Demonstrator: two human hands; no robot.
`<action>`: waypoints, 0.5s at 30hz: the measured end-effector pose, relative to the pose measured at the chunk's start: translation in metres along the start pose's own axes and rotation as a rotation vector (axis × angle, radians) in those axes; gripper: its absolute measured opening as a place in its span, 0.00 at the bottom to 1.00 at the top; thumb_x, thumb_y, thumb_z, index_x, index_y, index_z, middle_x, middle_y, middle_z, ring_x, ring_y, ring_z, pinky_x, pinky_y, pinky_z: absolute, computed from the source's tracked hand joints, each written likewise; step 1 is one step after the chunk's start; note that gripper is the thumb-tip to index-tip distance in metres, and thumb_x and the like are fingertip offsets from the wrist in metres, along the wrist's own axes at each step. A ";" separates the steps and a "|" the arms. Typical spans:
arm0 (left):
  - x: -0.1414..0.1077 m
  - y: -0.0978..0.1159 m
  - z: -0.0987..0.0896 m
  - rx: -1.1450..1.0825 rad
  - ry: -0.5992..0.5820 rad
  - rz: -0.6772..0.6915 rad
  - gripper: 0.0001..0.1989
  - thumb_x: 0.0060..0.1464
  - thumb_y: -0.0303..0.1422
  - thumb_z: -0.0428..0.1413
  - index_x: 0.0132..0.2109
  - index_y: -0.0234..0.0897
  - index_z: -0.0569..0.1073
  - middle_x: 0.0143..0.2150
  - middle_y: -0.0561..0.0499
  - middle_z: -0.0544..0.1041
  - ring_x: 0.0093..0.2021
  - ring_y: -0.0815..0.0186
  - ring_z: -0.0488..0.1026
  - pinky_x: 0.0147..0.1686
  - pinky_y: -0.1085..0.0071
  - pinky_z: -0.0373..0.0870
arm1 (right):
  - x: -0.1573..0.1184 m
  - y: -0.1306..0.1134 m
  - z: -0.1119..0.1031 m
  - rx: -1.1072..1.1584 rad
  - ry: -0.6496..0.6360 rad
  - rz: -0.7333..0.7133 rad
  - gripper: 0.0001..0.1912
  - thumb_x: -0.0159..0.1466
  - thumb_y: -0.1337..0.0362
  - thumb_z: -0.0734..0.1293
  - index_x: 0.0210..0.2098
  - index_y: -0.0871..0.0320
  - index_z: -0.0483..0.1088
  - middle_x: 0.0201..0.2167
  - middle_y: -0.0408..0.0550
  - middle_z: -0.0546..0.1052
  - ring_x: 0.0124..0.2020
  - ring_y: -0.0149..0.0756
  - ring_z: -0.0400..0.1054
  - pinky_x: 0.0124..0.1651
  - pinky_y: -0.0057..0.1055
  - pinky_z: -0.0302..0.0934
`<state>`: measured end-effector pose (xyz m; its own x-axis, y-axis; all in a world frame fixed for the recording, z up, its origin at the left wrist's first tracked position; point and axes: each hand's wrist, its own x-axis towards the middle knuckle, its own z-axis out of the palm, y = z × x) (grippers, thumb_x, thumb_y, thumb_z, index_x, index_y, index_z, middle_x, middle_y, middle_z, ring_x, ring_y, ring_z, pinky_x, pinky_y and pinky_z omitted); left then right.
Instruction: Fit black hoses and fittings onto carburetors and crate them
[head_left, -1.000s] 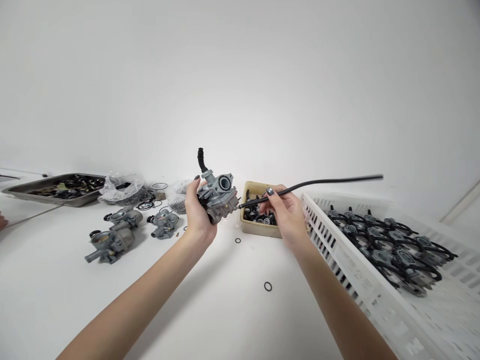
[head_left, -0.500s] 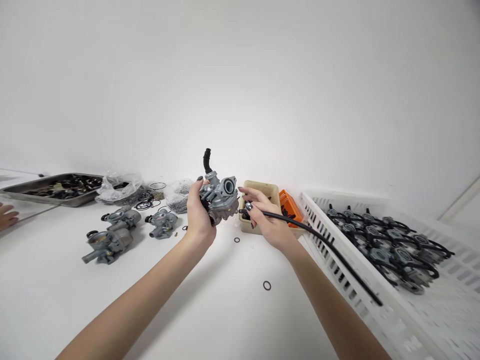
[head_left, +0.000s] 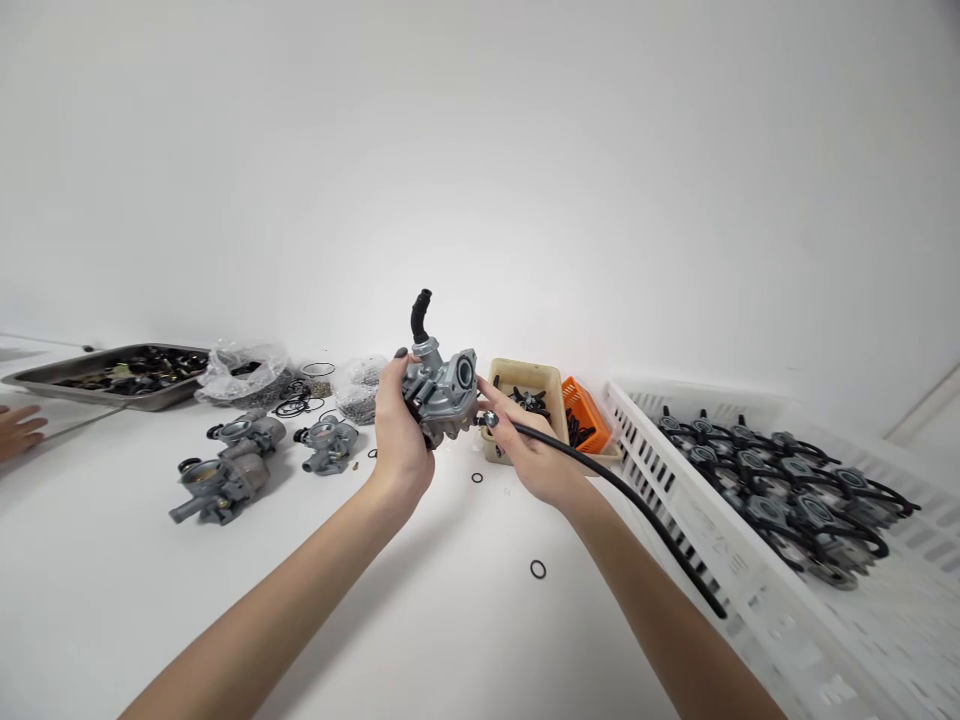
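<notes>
My left hand (head_left: pixel 403 425) is wrapped round a grey metal carburetor (head_left: pixel 448 393), held up above the table. A bent black rubber cap (head_left: pixel 421 315) sticks up from its top. My right hand (head_left: pixel 529 445) pinches a long black rubber hose (head_left: pixel 622 490) close to its near end, which meets the lower right side of the carburetor. My fingers hide whether the hose is seated there. Its free end hangs down to the right, over the edge of the white crate.
Loose carburetors (head_left: pixel 221 485) lie left, near bagged small parts (head_left: pixel 247 375) and a metal tray (head_left: pixel 105 375). Another person's hand (head_left: pixel 19 432) shows far left. Behind my right hand are a beige bin (head_left: pixel 525 370) and orange basket (head_left: pixel 589 415). A white crate (head_left: pixel 675 490) holds several hosed carburetors. O-rings (head_left: pixel 538 569) lie in front.
My right hand has drawn in against the carburetor, its fingers now closer together. The hose's free end has swung left and slightly down. My left hand keeps its hold.
</notes>
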<state>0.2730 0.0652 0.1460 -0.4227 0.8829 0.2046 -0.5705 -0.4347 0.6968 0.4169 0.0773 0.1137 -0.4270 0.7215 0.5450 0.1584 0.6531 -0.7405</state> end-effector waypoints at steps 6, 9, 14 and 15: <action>0.000 -0.001 -0.001 0.014 0.024 0.039 0.10 0.48 0.40 0.55 0.27 0.39 0.66 0.20 0.57 0.67 0.23 0.71 0.72 0.13 0.78 0.51 | 0.000 0.008 0.003 0.014 0.001 -0.003 0.24 0.70 0.55 0.56 0.64 0.48 0.60 0.54 0.48 0.74 0.46 0.40 0.71 0.44 0.37 0.68; 0.003 -0.003 -0.003 0.014 0.007 0.036 0.11 0.49 0.41 0.55 0.27 0.39 0.66 0.20 0.57 0.67 0.20 0.71 0.69 0.15 0.77 0.54 | 0.001 0.008 0.001 -0.010 0.025 -0.067 0.17 0.69 0.56 0.57 0.46 0.52 0.75 0.60 0.47 0.69 0.46 0.39 0.72 0.47 0.38 0.67; 0.007 -0.009 -0.006 0.005 -0.038 -0.058 0.13 0.48 0.44 0.55 0.28 0.39 0.65 0.20 0.57 0.68 0.13 0.73 0.61 0.13 0.76 0.50 | 0.005 0.014 -0.001 0.123 0.150 -0.069 0.18 0.64 0.52 0.64 0.24 0.55 0.71 0.54 0.52 0.75 0.50 0.44 0.71 0.50 0.42 0.66; 0.007 -0.011 -0.007 0.007 -0.033 -0.081 0.13 0.48 0.44 0.54 0.29 0.39 0.66 0.21 0.57 0.69 0.13 0.73 0.60 0.12 0.76 0.49 | 0.006 0.016 -0.001 0.167 0.190 -0.038 0.16 0.62 0.50 0.66 0.27 0.55 0.72 0.49 0.54 0.77 0.46 0.44 0.73 0.49 0.42 0.67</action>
<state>0.2713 0.0751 0.1354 -0.3519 0.9206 0.1695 -0.5974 -0.3603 0.7165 0.4174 0.0920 0.1058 -0.2522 0.7379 0.6260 -0.0102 0.6448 -0.7643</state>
